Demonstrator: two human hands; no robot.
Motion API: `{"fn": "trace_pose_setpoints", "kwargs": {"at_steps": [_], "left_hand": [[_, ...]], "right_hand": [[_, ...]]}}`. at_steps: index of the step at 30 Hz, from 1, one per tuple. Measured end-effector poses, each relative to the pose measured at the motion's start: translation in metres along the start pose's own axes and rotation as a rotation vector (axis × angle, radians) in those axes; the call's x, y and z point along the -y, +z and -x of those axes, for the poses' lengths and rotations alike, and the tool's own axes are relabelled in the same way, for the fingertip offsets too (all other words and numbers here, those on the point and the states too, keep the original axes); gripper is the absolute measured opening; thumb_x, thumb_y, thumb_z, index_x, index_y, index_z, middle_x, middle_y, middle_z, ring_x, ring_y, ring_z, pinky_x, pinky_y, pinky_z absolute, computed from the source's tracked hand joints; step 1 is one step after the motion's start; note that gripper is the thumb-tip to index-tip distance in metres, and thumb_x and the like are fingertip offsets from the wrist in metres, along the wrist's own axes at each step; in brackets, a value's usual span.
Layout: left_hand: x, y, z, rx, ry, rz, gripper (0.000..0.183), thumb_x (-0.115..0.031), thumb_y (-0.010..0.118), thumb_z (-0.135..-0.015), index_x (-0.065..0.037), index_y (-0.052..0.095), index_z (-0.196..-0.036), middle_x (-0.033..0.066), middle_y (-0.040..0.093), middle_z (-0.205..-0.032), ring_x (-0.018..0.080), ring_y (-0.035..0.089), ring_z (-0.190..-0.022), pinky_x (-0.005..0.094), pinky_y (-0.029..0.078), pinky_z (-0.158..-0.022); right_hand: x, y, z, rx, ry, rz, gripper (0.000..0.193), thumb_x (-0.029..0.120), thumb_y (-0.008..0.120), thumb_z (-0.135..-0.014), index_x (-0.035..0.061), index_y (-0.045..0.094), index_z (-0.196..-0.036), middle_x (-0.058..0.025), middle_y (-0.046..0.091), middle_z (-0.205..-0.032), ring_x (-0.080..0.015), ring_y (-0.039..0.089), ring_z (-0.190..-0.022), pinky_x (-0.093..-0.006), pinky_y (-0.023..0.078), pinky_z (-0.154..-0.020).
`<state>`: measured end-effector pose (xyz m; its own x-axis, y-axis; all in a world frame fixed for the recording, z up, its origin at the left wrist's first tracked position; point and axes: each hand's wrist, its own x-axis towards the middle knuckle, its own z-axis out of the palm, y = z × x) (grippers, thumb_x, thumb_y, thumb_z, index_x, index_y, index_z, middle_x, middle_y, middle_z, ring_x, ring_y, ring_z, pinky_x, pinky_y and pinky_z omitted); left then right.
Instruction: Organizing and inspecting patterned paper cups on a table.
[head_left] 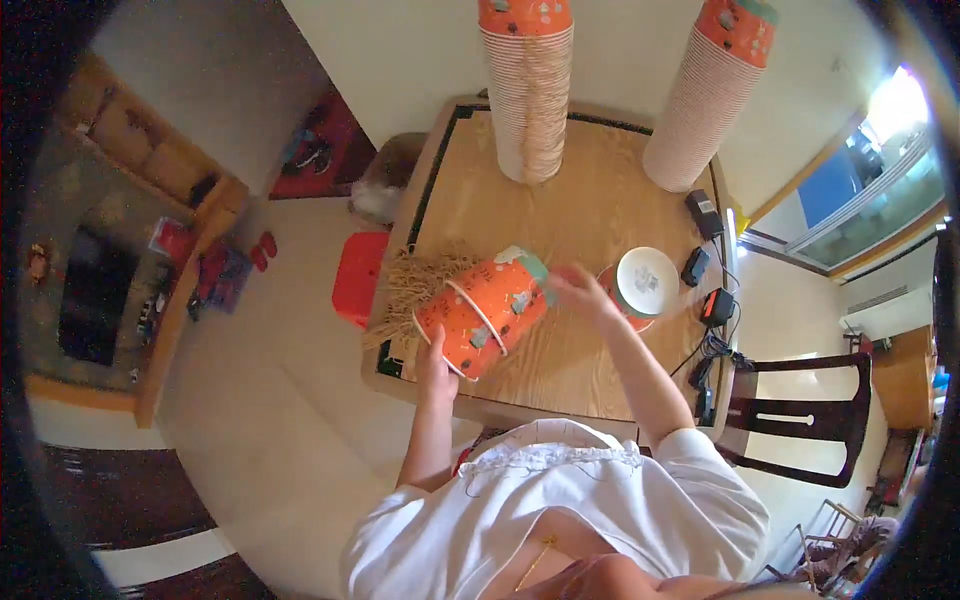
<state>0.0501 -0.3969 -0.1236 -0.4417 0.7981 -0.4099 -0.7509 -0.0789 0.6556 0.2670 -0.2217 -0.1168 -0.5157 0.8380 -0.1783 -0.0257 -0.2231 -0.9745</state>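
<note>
My left hand (pixel 437 365) grips an orange paper bucket (pixel 490 310) by its rim end, tilted on its side above the near part of the table. A white curved band crosses the bucket; I cannot tell if it is a handle or a second rim. Just past the bucket's green end is my right hand (pixel 578 288), slightly blurred, its fingers stretched out and apart with nothing seen in them. Beside that hand a second orange bucket (pixel 634 318) stands with its white round end (pixel 647 283) up. Tan straw-like strands (pixel 425 285) lie behind the held bucket.
Two tall stacks of nested buckets, one at the back middle (pixel 527 110) and another at the back right (pixel 705 110), rise from the wooden table (pixel 590 215). Black adapters with cables (pixel 717 307) line its right edge. A red stool (pixel 360 278) and a dark chair (pixel 800 415) flank it.
</note>
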Motion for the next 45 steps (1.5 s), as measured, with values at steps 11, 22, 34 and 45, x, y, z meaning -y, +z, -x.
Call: {"fn": "trace_pose_setpoints", "kwargs": {"at_steps": [11, 22, 34, 45], "left_hand": [[0.009, 0.025, -0.004, -0.036, 0.034, -0.132, 0.040, -0.016, 0.061, -0.084, 0.000, 0.049, -0.119, 0.0097, 0.057, -0.114, 0.0204, 0.057, -0.102, 0.0360, 0.047, -0.086], [0.007, 0.049, -0.026, -0.052, -0.053, 0.111, 0.049, -0.019, 0.051, -0.091, -0.003, 0.032, -0.132, 0.0140, 0.045, -0.129, 0.0279, 0.048, -0.116, 0.0468, 0.040, -0.097], [0.018, 0.056, -0.033, -0.032, -0.104, 0.214, 0.040, -0.015, 0.047, -0.091, -0.002, 0.040, -0.128, 0.0128, 0.049, -0.126, 0.0251, 0.046, -0.118, 0.0472, 0.036, -0.100], [-0.004, -0.047, -0.023, 0.126, -0.334, -0.093, 0.035, -0.014, 0.058, -0.084, -0.002, 0.053, -0.117, 0.0125, 0.060, -0.112, 0.0234, 0.058, -0.102, 0.0382, 0.047, -0.089]], "right_hand": [[-0.014, 0.006, 0.009, -0.159, -0.107, 0.031, 0.022, 0.015, 0.067, -0.080, 0.0052, 0.052, -0.092, 0.0028, 0.050, -0.077, -0.0069, 0.046, -0.071, -0.0235, 0.040, -0.063], [-0.026, 0.083, 0.063, -0.165, -0.458, 0.532, 0.011, 0.007, 0.062, -0.078, 0.0021, 0.059, -0.088, -0.0096, 0.061, -0.081, -0.0246, 0.057, -0.077, -0.0340, 0.046, -0.072], [-0.070, 0.033, 0.030, -0.500, -0.144, 0.614, 0.009, 0.008, 0.062, -0.073, 0.0011, 0.059, -0.078, -0.0148, 0.062, -0.072, -0.0221, 0.060, -0.064, -0.0333, 0.047, -0.060], [-0.103, -0.017, 0.053, -0.433, 0.045, 0.660, 0.020, 0.011, 0.058, -0.076, 0.0001, 0.055, -0.092, -0.0180, 0.061, -0.075, -0.0312, 0.061, -0.074, -0.0403, 0.047, -0.062]]}}
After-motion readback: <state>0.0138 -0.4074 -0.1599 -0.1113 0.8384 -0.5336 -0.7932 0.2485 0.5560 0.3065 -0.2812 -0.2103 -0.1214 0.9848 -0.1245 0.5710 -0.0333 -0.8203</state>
